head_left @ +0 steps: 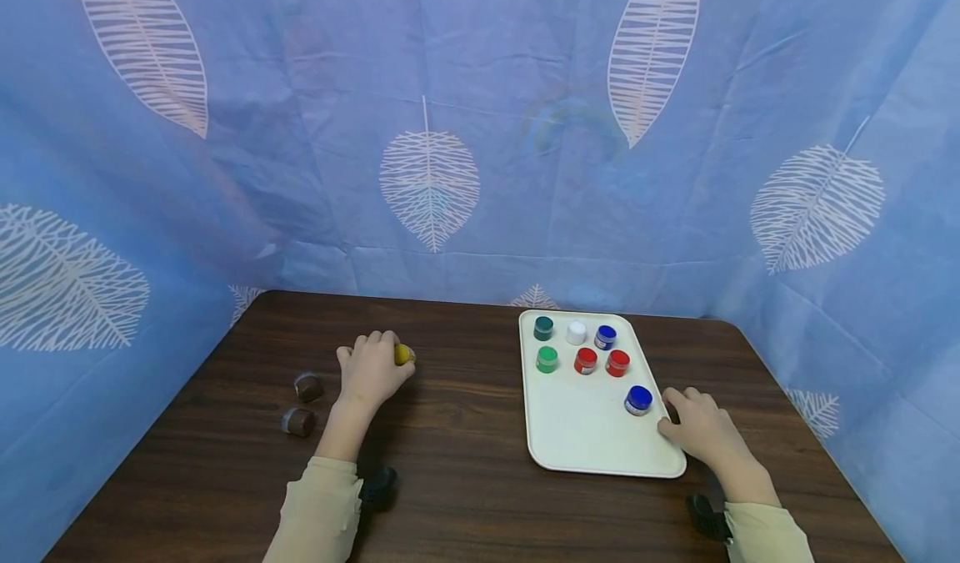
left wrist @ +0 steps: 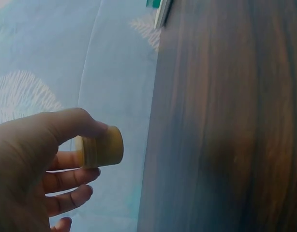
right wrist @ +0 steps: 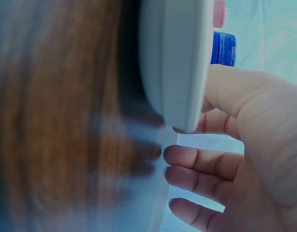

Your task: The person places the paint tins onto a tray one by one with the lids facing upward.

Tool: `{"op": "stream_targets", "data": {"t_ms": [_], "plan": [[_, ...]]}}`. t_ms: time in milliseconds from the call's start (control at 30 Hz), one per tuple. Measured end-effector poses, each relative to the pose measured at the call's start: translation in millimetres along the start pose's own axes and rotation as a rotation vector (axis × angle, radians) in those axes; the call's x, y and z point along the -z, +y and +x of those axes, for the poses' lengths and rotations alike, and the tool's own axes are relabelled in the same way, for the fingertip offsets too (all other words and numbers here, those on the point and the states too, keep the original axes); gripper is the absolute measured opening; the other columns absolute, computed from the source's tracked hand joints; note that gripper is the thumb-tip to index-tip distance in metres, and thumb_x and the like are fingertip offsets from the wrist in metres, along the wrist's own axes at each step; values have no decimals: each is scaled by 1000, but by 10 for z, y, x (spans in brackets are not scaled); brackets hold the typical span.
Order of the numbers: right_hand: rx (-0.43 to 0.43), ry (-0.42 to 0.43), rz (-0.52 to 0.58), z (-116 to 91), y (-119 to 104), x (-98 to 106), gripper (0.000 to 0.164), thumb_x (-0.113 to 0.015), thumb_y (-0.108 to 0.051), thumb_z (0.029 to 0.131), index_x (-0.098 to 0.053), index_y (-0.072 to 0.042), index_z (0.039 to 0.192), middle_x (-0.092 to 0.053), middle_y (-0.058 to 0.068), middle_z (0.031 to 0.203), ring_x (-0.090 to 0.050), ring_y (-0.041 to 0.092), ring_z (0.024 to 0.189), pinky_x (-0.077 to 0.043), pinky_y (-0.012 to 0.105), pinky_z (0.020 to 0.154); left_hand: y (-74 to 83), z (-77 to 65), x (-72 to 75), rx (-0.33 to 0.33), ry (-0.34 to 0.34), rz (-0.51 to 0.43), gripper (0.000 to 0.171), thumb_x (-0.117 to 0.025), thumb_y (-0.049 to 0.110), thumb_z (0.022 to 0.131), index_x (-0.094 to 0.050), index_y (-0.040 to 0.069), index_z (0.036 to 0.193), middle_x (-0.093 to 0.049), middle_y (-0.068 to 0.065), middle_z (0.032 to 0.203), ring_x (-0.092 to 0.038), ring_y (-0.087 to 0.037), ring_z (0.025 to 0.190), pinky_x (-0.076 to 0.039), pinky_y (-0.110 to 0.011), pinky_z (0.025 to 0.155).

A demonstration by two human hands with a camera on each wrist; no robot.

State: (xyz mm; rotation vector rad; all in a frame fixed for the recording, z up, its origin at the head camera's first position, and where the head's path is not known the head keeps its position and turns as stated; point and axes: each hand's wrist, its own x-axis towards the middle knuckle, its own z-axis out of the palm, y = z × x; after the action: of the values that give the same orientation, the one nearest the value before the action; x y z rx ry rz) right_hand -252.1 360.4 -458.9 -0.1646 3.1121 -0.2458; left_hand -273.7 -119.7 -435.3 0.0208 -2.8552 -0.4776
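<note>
My left hand (head_left: 369,371) holds a small yellow paint jar (left wrist: 104,146) between thumb and fingers, over the left half of the table. In the left wrist view the thumb lies on top of the jar, with the lower fingers loosely bent beneath. My right hand (head_left: 703,426) grips the right edge of a white tray (head_left: 570,442). Its thumb reaches over the rim, partly hidden by the tray in the right wrist view, and the other fingers curl beside it. Close to that thumb, on the tray, stands a blue-lidded jar (head_left: 638,400).
Farther back on the tray stand a teal jar (head_left: 543,328), a white jar (head_left: 576,332), another blue jar (head_left: 605,337), a green jar (head_left: 547,359) and two red jars (head_left: 586,360). Two brown jars (head_left: 298,422) sit left of my left forearm. A blue leaf-patterned curtain (head_left: 510,196) hangs behind the table.
</note>
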Motion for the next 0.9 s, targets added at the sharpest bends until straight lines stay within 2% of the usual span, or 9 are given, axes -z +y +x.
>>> {"op": "stream_targets", "data": {"t_ms": [400, 700, 900], "plan": [[-8, -4, 4, -2, -18, 13, 34, -65, -20, 83, -59, 0, 109, -59, 23, 96, -54, 37, 85, -46, 59, 73, 309, -69, -112, -112, 37, 36, 36, -71, 40, 81, -62, 12, 103, -61, -5, 94, -50, -24, 86, -34, -48, 78], [2, -10, 9, -15, -4, 12, 35, -64, -20, 83, -58, 1, 111, -59, 23, 97, -54, 39, 87, -46, 61, 75, 546, -154, -216, -204, 19, 49, 33, -71, 39, 81, -61, 15, 101, -55, 1, 87, -44, -20, 81, -30, -42, 74], [5, -4, 11, -5, -2, 7, 35, -63, -21, 83, -58, 1, 110, -59, 23, 96, -54, 38, 86, -46, 61, 74, 713, -179, -230, -260, 6, 41, 32, -71, 40, 81, -61, 15, 99, -51, 3, 83, -42, -18, 79, -29, -42, 74]]}}
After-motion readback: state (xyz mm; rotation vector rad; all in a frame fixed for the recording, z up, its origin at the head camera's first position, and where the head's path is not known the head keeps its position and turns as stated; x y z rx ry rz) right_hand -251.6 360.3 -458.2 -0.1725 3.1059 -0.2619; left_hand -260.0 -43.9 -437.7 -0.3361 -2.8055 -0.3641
